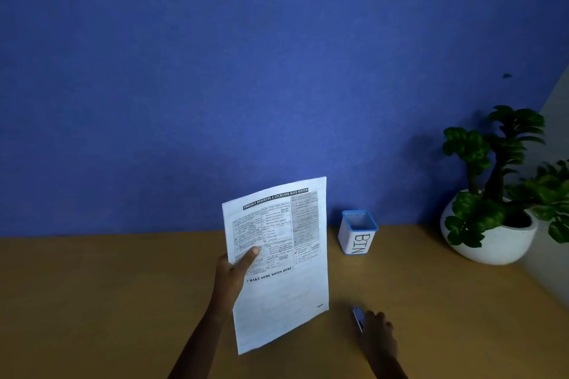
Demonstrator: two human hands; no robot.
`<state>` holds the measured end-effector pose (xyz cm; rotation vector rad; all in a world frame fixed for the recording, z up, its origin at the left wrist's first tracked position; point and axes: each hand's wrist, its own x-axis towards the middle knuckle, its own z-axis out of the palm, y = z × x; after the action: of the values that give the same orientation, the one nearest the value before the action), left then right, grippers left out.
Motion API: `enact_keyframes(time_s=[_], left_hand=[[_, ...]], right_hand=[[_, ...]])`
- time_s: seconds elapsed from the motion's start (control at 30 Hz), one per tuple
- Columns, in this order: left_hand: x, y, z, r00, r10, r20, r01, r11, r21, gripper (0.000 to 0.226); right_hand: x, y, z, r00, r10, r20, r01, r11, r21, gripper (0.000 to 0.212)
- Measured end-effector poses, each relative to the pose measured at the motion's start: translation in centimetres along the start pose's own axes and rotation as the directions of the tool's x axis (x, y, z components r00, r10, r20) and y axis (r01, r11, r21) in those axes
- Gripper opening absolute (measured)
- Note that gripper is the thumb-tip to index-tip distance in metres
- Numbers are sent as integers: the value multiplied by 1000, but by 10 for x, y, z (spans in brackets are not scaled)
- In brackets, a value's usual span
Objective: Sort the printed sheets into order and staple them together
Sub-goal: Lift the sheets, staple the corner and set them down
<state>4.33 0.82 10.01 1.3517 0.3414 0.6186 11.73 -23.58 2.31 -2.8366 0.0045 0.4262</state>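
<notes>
My left hand (234,268) holds up the printed sheets (286,295) by their left edge, thumb pressed on the front page. The pages stand nearly upright above the wooden desk (107,301), tilted a little to the right, with a black title bar at the top and a bold line about notes at mid-height. To the lower right, my right hand (377,328) lies on the desk with its fingers curled round a small silver stapler (357,315), whose tip sticks out toward the paper. How many sheets are in the stack cannot be seen.
A small white box with a blue rim, marked BIN (357,232), stands behind the stapler against the blue wall. A potted green plant (495,194) in a round white bowl fills the right corner.
</notes>
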Motion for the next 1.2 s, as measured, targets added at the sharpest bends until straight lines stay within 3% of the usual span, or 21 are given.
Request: enact_keyframes(time_s=[0.1, 0.17, 0.2, 0.23, 0.27, 0.33, 0.37, 0.43, 0.53, 0.63, 0.73, 0.83, 0.97, 1.2], left_hand=[[1, 1, -1, 1000, -3, -9, 3, 1000, -16, 26], [1, 3, -2, 1000, -4, -15, 4, 1000, -26, 24], [1, 3, -2, 1000, -5, -19, 5, 1000, -31, 24], [1, 4, -2, 1000, -5, -23, 5, 999, -35, 24], [1, 4, -2, 1000, -4, -24, 3, 999, -39, 24], [1, 6, -1, 1000, 3, -19, -4, 999, -42, 25], [1, 6, 0, 1000, 7, -17, -7, 999, -42, 25], [1, 7, 2, 1000, 12, -12, -13, 999, -38, 25], [1, 8, 6, 1000, 15, -2, -15, 999, -31, 25], [-1, 10, 7, 1000, 12, 11, -12, 1000, -23, 26], [-1, 12, 8, 999, 14, 29, -13, 1000, -12, 26], [0, 15, 9, 999, 10, 32, -10, 1000, -11, 27], [3, 18, 11, 1000, -4, 27, 4, 1000, -14, 28], [8, 25, 12, 998, -16, 63, 16, 1000, -5, 23]], right_hand=[[0, 0, -2, 999, 33, 40, -36, 996, 75, 36], [-1, -1, -12, 986, 93, 141, -135, 934, 332, 33], [-1, 0, -16, 975, 86, 203, -183, 832, 524, 33], [-3, 0, -19, 957, 75, 281, -264, 632, 729, 37], [-3, -2, -20, 927, 42, 372, -360, 367, 857, 42], [-6, -10, -25, 880, -111, 461, -469, -68, 880, 39], [-8, -16, -30, 866, -185, 465, -496, -194, 846, 34], [-11, -29, -39, 852, -262, 453, -520, -320, 792, 22], [-17, -52, -55, 839, -359, 409, -536, -414, 735, 10], [-25, -74, -69, 826, -461, 325, -545, -506, 668, 15], [-33, -88, -80, 810, -523, 263, -535, -479, 696, 8], [-34, -95, -90, 808, -550, 212, -490, -427, 760, 28], [-44, -105, -107, 770, -624, 137, -457, -388, 801, 31], [-63, -125, -135, 740, -662, -118, -260, -443, 858, 24]])
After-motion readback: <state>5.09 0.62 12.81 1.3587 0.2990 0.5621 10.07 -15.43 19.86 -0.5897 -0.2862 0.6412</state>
